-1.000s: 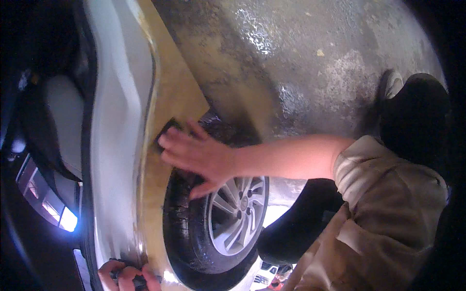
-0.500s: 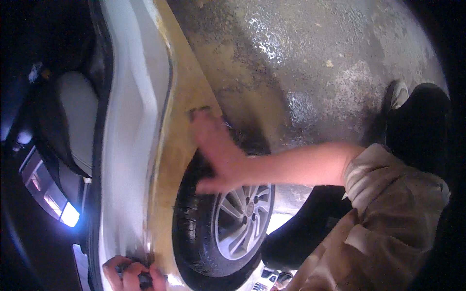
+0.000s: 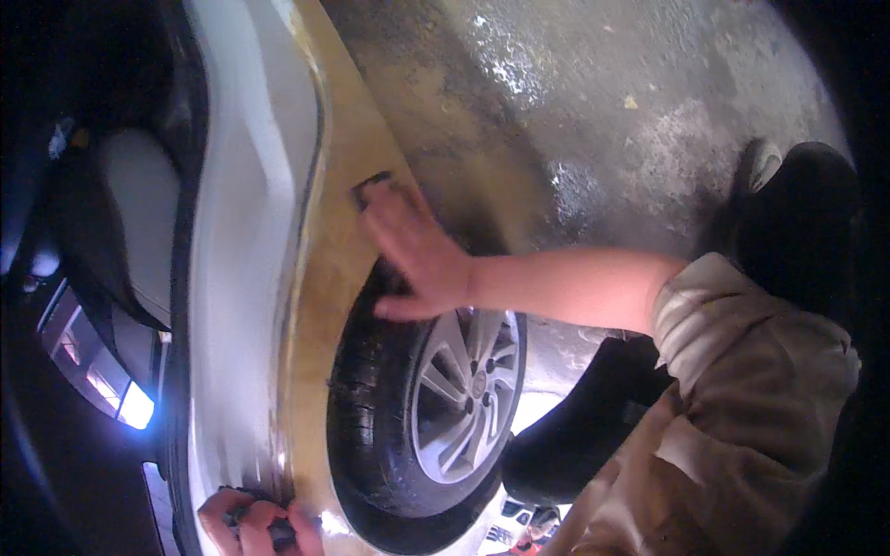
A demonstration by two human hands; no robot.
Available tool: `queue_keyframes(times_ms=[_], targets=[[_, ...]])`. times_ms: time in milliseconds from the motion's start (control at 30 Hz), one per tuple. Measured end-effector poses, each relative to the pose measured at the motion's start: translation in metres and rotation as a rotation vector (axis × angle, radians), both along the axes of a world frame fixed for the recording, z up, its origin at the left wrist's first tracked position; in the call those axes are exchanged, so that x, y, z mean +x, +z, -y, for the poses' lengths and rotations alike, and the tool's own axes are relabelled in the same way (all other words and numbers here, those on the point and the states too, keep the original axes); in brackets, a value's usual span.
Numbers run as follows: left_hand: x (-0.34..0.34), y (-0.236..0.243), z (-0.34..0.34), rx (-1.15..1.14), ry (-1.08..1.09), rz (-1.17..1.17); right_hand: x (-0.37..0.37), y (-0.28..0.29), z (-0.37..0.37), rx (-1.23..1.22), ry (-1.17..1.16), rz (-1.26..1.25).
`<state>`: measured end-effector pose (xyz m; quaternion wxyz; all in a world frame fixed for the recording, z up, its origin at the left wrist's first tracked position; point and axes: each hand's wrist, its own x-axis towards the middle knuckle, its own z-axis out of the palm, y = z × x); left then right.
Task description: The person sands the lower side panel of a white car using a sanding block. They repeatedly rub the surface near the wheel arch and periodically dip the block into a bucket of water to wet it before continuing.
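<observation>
My right hand lies with fingers stretched over a dark sheet, which looks like sandpaper, pressed against the tan lower band of a car's side. The sheet's far edge shows past my fingertips; my thumb is spread toward the tyre. At the lower left, the curled fingers of my left hand are closed at the white body panel. Something dark shows between those fingers, too hidden to name. Streaks and a worn line run along the border of the white and tan areas.
A silver alloy wheel sits in the arch below my right forearm. To the left is the car's dark interior with a grey seat. Wet, stained concrete floor spreads to the right, with a dark-clothed leg and shoe on it.
My right hand has slid up along the tan band with the dark sheet, slightly leftward, away from the wheel. My left hand stays at its place.
</observation>
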<state>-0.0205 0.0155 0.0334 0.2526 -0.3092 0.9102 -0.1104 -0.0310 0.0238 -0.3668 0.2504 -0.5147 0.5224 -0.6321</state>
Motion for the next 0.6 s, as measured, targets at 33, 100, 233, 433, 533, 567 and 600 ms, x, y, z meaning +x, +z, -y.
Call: queue_keyframes(times_ms=[33, 100, 233, 433, 533, 567, 600], targets=[[-0.002, 0.001, -0.001, 0.018, -0.002, 0.021, -0.002, -0.006, 0.001, 0.126, -0.041, 0.024], [-0.002, 0.002, -0.004, 0.003, -0.040, 0.044, 0.000, 0.007, -0.002, 0.088, -0.037, 0.185], [-0.001, -0.001, -0.004, 0.019, -0.002, 0.011, 0.003, 0.008, -0.007, -0.094, 0.026, 0.125], [0.001, 0.001, -0.001, 0.024, -0.066, 0.002, -0.003, 0.002, -0.008, 0.198, 0.030, 0.264], [0.004, 0.002, -0.001, 0.002, -0.065, 0.056, -0.003, 0.001, -0.010, 0.011, 0.126, 0.182], [0.004, 0.002, 0.000, 0.022, -0.067, 0.063, -0.004, 0.000, -0.009, -0.020, 0.079, 0.033], [0.003, 0.003, 0.001, 0.019, -0.077, 0.049, -0.005, 0.000, -0.009, 0.039, 0.069, 0.081]])
